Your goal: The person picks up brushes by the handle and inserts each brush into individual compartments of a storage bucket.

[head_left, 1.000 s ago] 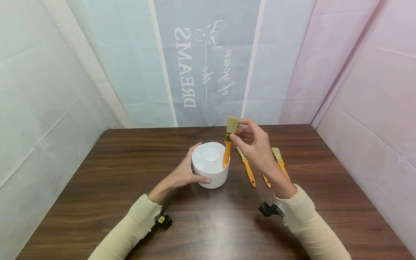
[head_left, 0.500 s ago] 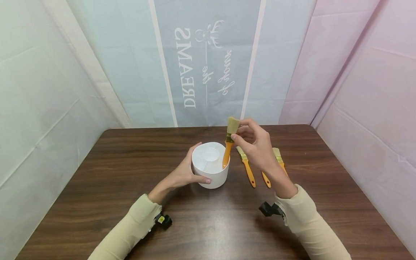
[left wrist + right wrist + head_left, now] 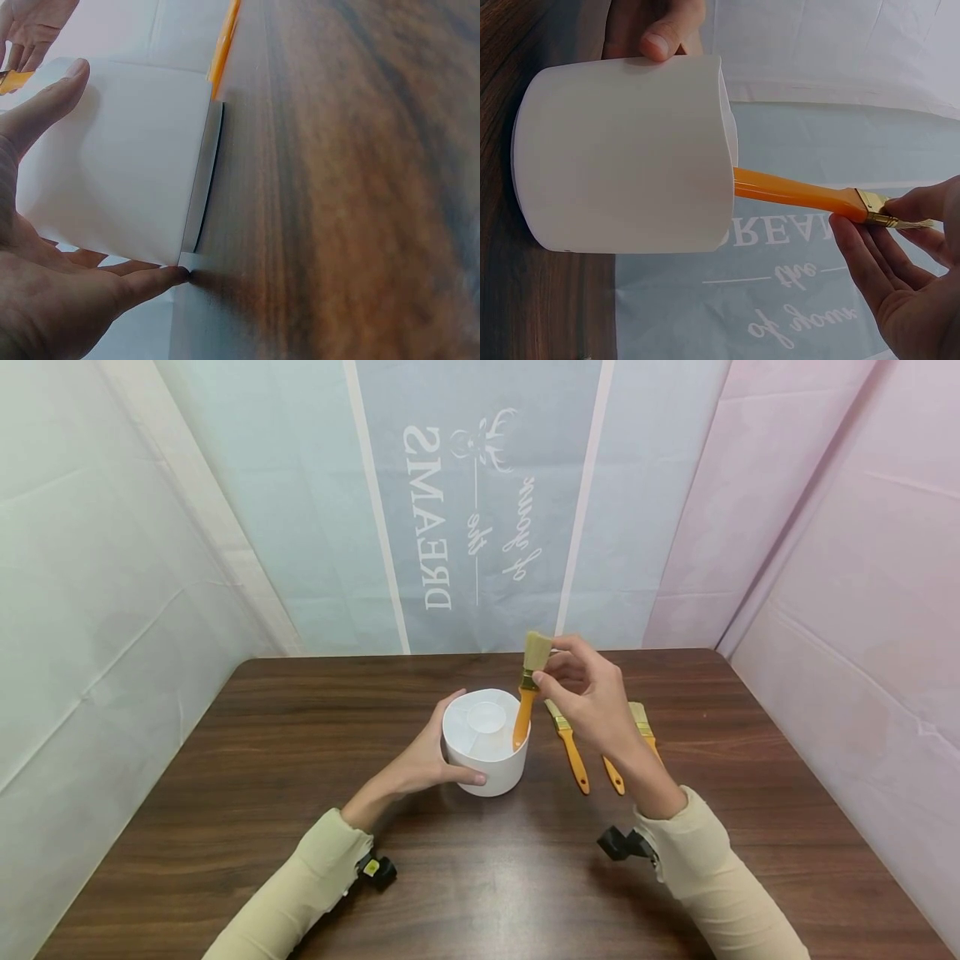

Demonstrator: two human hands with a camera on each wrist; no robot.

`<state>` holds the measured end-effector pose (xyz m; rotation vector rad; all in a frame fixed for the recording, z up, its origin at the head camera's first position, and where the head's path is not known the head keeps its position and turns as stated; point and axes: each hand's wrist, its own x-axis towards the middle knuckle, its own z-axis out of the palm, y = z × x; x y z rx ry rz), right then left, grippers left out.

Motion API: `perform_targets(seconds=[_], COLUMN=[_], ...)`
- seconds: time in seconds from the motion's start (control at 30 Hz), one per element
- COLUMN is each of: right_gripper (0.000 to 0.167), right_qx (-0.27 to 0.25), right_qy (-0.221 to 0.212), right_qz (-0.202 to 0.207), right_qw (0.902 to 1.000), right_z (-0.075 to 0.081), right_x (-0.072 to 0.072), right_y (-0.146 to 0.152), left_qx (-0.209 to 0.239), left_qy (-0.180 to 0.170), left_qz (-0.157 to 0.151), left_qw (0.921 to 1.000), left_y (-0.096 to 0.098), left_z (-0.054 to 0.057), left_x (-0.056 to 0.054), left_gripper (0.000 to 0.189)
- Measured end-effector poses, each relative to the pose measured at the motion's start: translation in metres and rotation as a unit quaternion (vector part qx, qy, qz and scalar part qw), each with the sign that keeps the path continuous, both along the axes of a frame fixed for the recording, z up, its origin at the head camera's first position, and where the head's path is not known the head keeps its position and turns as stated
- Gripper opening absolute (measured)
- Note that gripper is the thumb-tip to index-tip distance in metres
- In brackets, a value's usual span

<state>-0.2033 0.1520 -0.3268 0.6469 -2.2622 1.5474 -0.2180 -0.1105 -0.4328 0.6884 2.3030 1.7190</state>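
A white round container (image 3: 491,772) with inner dividers and a small central cup stands on the table. My left hand (image 3: 423,756) wraps its left side, thumb in front; the left wrist view shows the fingers (image 3: 150,287) spread along the wall. Over the container's right side, my right hand (image 3: 592,693) pinches a paintbrush (image 3: 525,714) at its metal band, pale bristles up. The orange handle's lower end is inside the container's rim; in the right wrist view the handle (image 3: 795,192) passes behind the wall, where its tip is hidden.
Right of the container lie more orange-handled brushes: a near one (image 3: 573,760), a second (image 3: 613,775) mostly hidden under my right hand, and a third (image 3: 641,722) beyond the wrist. The brown wooden table (image 3: 300,727) meets a printed cloth backdrop (image 3: 480,527) at its far edge.
Almost nothing differs. The brush and my right hand have shifted down very slightly; my left hand and the container stay where they were.
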Motion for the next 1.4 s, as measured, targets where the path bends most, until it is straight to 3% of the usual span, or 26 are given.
perform_targets(seconds=[0.53,1.4], right_gripper=[0.028,0.026], right_qx=[-0.008,0.019], right_qy=[-0.029,-0.029], right_qz=[0.027,0.027], right_qw=[0.9992,0.9990], right_z=[0.0001,-0.0004], right_x=[0.0002,0.0001], right_y=[0.0009,-0.0004], left_qx=[0.001,-0.001], left_qy=[0.003,0.004], left_qz=[-0.002,-0.006], left_qw=[1.0000,1.0000], left_y=[-0.0005,-0.0012], left_z=[0.0013,-0.0020], left_x=[0.0004,-0.0009], left_gripper=[0.133,0.132])
